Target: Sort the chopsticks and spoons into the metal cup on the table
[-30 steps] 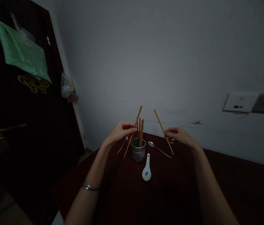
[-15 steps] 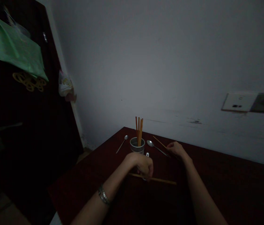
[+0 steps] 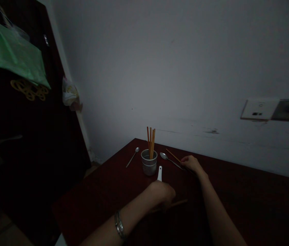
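Observation:
My left hand [image 3: 163, 193], a bracelet on its wrist, is closed around the middle of a chopstick [image 3: 180, 203] low over the front of the table. The fingertips are hidden beneath the hand. A white spoon handle [image 3: 160, 173] sticks out just past the hand, its other end covered. My right hand [image 3: 192, 163] pinches another chopstick [image 3: 173, 155] at the right, by the handle of a metal spoon [image 3: 164, 156]. Behind my left hand stands a metal cup [image 3: 149, 168] with several chopsticks [image 3: 151, 143] upright in it.
A second metal spoon [image 3: 133, 156] lies left of the cup on the dark red table [image 3: 113, 182]. The wall [image 3: 160, 68] rises behind the table's far edge, with a socket plate [image 3: 259, 109] at right. At left is a dark door [image 3: 31, 136] with a green cloth [image 3: 16, 51].
My left hand has moved right and toward me with its chopstick, whose right end now points more upward. The cup and spoon handle show more fully. My right hand has hardly moved.

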Demonstrator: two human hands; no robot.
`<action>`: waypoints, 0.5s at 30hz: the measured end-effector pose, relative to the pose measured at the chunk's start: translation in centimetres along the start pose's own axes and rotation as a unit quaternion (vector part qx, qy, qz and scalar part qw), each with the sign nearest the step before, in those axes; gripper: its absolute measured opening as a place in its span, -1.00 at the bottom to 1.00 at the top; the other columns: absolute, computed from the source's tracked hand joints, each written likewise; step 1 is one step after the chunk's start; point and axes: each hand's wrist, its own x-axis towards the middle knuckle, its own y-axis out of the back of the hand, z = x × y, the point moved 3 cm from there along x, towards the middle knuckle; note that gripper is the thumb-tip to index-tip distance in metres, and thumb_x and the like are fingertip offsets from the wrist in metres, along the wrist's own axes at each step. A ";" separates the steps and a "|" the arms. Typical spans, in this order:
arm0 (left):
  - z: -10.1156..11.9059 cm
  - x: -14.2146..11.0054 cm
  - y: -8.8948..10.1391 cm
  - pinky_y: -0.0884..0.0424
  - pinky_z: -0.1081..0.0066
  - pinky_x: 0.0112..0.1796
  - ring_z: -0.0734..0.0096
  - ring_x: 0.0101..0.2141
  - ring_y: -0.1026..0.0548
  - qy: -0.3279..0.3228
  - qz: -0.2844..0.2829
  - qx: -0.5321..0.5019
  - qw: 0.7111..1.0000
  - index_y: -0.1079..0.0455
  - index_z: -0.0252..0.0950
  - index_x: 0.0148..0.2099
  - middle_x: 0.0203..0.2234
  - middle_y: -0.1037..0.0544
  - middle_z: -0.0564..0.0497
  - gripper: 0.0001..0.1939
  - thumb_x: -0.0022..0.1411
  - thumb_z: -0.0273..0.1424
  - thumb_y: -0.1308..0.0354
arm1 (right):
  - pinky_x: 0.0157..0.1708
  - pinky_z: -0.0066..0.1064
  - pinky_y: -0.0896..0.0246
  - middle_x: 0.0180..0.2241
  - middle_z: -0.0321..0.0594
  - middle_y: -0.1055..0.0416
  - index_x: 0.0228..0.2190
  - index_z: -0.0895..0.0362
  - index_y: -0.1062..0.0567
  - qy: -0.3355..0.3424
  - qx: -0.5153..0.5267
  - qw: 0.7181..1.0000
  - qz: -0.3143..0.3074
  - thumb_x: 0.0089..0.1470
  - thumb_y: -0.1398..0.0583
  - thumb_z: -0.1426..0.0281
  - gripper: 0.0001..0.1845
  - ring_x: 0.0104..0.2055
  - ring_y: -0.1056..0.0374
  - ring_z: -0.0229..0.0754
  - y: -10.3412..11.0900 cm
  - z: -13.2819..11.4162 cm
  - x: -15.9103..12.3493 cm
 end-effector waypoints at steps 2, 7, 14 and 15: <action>0.3 -0.2 0.0 -0.41 0.23 -0.42 0.06 -0.39 -0.50 -0.003 0.035 0.017 0.999 -0.48 -0.33 -0.19 -0.35 -0.53 -0.24 -0.56 -0.25 -0.44 -0.32 | -0.41 -0.46 -0.18 -0.48 -0.17 -0.48 -0.50 0.14 -0.54 0.002 0.003 1.000 0.004 -0.30 -0.18 0.42 -0.81 -0.39 -0.40 -0.16 0.2 -0.4 -0.2; 0.2 -0.4 0.1 -0.40 0.19 -0.38 0.04 -0.38 -0.49 0.007 0.050 0.009 0.999 -0.47 -0.32 -0.17 -0.34 -0.53 -0.25 -0.53 -0.26 -0.46 -0.33 | -0.46 -0.48 -0.16 -0.51 -0.18 -0.47 -0.52 0.15 -0.53 0.019 0.012 1.000 0.001 -0.24 -0.16 0.41 -0.83 -0.42 -0.39 -0.18 0.4 -1.7 -0.3; 0.5 0.1 -0.2 -0.37 0.10 -0.31 0.00 -0.33 -0.49 0.003 0.031 0.025 0.999 -0.43 -0.36 -0.12 -0.31 -0.52 -0.28 -0.51 -0.22 -0.43 -0.31 | -0.43 -0.47 -0.14 -0.52 -0.21 -0.47 -0.49 0.18 -0.54 0.104 0.026 0.994 -0.008 -0.20 -0.15 0.40 -0.81 -0.42 -0.37 -0.19 0.8 -6.6 -0.9; 0.6 -0.1 -0.1 -0.37 0.09 -0.30 0.00 -0.31 -0.48 0.006 0.035 0.027 0.999 -0.43 -0.37 -0.12 -0.29 -0.51 -0.29 -0.51 -0.20 -0.42 -0.31 | -0.41 -0.47 -0.15 -0.51 -0.20 -0.48 -0.49 0.18 -0.54 0.125 0.047 0.991 -0.007 -0.19 -0.15 0.39 -0.81 -0.40 -0.38 -0.18 1.1 -7.7 -1.2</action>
